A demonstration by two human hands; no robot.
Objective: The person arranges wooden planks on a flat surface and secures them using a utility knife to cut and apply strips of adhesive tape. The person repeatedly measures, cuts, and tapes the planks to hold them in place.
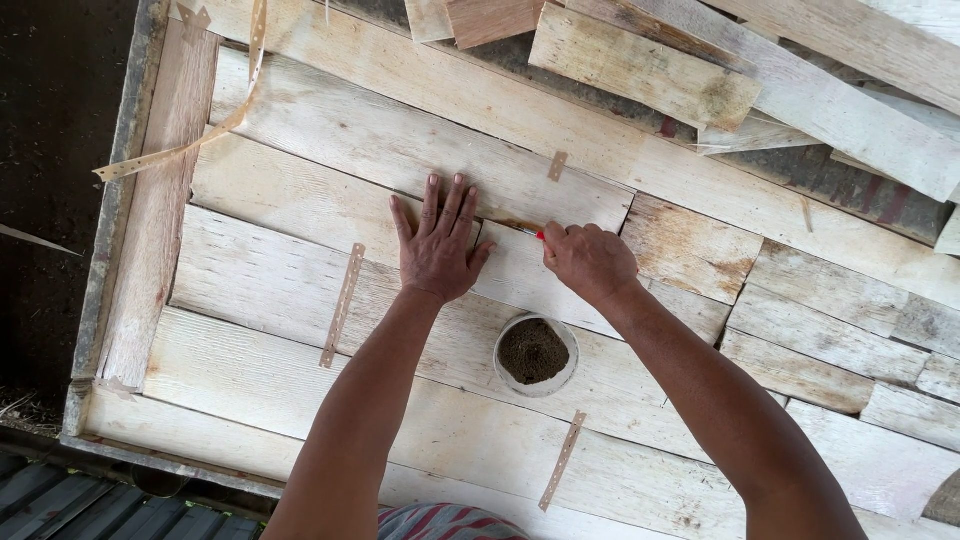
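Note:
My left hand (436, 243) lies flat, fingers spread, on a pale wooden board (330, 215) of a panel made of joined boards. My right hand (590, 262) is closed around a small tool with a red tip (540, 236), its end touching the seam between two boards just right of my left hand. A small round white bowl (535, 354) filled with dark brown powder or paste stands on the boards just below both hands.
Thin tan perforated strips (342, 305) bridge several board seams; a long loose strip (215, 125) curls at the upper left. Loose planks (780, 70) are stacked at the top right. The panel's left edge (110, 250) borders dark ground.

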